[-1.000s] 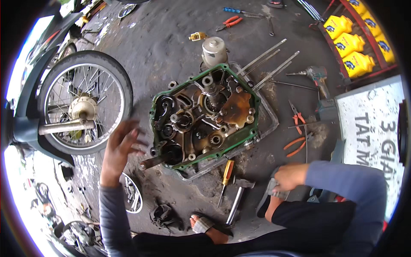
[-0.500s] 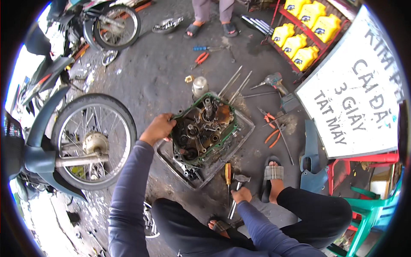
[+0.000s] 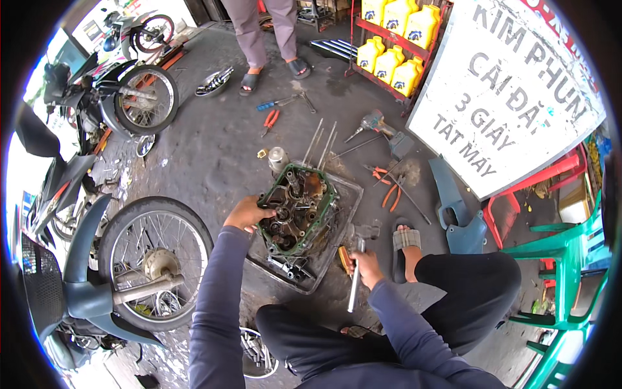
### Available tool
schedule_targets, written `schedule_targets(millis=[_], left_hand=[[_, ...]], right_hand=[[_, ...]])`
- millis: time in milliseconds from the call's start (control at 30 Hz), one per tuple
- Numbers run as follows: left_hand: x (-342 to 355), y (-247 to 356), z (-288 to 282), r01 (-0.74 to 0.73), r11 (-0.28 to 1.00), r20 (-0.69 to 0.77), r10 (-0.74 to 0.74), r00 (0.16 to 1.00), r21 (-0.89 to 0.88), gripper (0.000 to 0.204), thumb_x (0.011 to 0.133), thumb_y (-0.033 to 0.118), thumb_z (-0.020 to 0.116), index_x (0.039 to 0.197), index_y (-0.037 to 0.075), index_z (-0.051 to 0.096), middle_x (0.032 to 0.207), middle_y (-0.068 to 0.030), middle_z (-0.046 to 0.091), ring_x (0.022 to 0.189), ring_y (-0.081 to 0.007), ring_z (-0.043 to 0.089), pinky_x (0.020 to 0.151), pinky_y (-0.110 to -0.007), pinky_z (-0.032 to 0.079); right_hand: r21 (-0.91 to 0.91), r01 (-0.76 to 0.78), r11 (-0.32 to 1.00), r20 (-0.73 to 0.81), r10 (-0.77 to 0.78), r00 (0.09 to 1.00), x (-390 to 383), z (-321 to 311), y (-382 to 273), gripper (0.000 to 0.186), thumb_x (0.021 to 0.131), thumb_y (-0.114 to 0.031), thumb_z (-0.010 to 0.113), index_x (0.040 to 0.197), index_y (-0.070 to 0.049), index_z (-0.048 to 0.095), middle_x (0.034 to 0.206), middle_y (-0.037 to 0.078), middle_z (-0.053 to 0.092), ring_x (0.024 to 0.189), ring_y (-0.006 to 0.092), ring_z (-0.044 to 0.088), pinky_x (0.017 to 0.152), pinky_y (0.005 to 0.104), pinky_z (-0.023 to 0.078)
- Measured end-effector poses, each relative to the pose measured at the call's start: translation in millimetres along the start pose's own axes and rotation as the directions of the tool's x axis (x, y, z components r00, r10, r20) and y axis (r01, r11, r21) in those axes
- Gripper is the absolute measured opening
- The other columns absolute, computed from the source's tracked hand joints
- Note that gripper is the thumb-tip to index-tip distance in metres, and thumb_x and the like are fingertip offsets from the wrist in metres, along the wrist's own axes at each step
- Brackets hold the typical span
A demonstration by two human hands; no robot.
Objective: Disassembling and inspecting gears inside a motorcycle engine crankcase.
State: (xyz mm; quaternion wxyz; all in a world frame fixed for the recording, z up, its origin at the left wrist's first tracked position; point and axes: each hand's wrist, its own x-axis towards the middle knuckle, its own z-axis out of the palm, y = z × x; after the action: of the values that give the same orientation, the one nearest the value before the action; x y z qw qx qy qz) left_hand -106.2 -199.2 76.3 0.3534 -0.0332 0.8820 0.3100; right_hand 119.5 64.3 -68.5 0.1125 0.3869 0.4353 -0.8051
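Observation:
An opened engine crankcase with a green gasket rim and oily gears and shafts inside rests on a shallow metal tray. My left hand grips its left wall, one finger lying over the rim. In my right hand is a hammer, the fingers closed round its metal handle, its head pointing away from me. Next to that hand, partly covered by it, is a screwdriver with an orange-yellow handle. Small metal parts lie at the near end of the tray.
Red-handled pliers, a cordless drill and a metal cylinder lie or stand beyond the tray. A motorcycle wheel is at left. A person in sandals stands at the back. Green chairs and a sign are at right.
My view has tilted up and shifted. The hammer has come up off the ground in my right hand, its head nearer the tray. My left hand remains at the crankcase, a finger further over its rim.

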Motion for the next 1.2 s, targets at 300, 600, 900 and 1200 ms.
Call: schedule_targets(millis=[300,600,900,1200], left_hand=[[29.7,-23.2,9.3,-0.074,0.996,-0.078,0.070,0.995,-0.046,0.049,0.077,0.029,0.073,0.117,0.004,0.062,0.099,-0.0100,0.068,0.085,-0.0224,0.065,0.062,-0.037,0.056],[51.5,-32.6,5.0,-0.163,0.986,-0.044,0.164,0.985,0.022,0.044,0.069,0.021,0.076,0.108,0.003,0.067,0.088,-0.0090,0.068,0.075,-0.0214,0.065,0.058,-0.036,0.054],[31.6,-11.1,6.8,-0.029,0.998,-0.083,0.034,0.996,0.063,0.038,0.067,0.019,0.076,0.100,0.000,0.068,0.084,-0.0102,0.068,0.071,-0.0219,0.066,0.052,-0.038,0.055],[51.4,-24.8,0.9,-0.109,0.962,-0.162,0.153,0.975,0.250,0.045,0.061,0.017,0.079,0.095,-0.008,0.066,0.080,-0.0153,0.068,0.070,-0.0239,0.066,0.059,-0.037,0.053]], right_hand=[[0.457,-0.315,0.832,0.060,0.324,0.944,-64.1,92.1,16.2,0.016,0.088,-0.014,0.055,0.078,-0.012,0.043,0.062,-0.002,0.040,0.046,0.0089,0.039,0.040,0.0263,0.034],[0.510,-0.236,0.827,0.066,0.235,0.970,-79.5,100.8,20.7,0.014,0.091,-0.011,0.055,0.081,-0.011,0.045,0.063,-0.001,0.040,0.046,0.0094,0.039,0.041,0.0284,0.035],[0.527,-0.247,0.814,0.100,0.229,0.968,-78.8,104.0,46.1,0.010,0.091,-0.010,0.056,0.084,-0.010,0.048,0.061,0.000,0.042,0.046,0.0096,0.041,0.040,0.0299,0.040],[0.578,-0.289,0.763,0.084,0.297,0.951,-88.4,112.0,40.2,0.019,0.090,-0.009,0.054,0.077,-0.012,0.041,0.061,-0.001,0.041,0.045,0.0090,0.039,0.042,0.0288,0.036]])
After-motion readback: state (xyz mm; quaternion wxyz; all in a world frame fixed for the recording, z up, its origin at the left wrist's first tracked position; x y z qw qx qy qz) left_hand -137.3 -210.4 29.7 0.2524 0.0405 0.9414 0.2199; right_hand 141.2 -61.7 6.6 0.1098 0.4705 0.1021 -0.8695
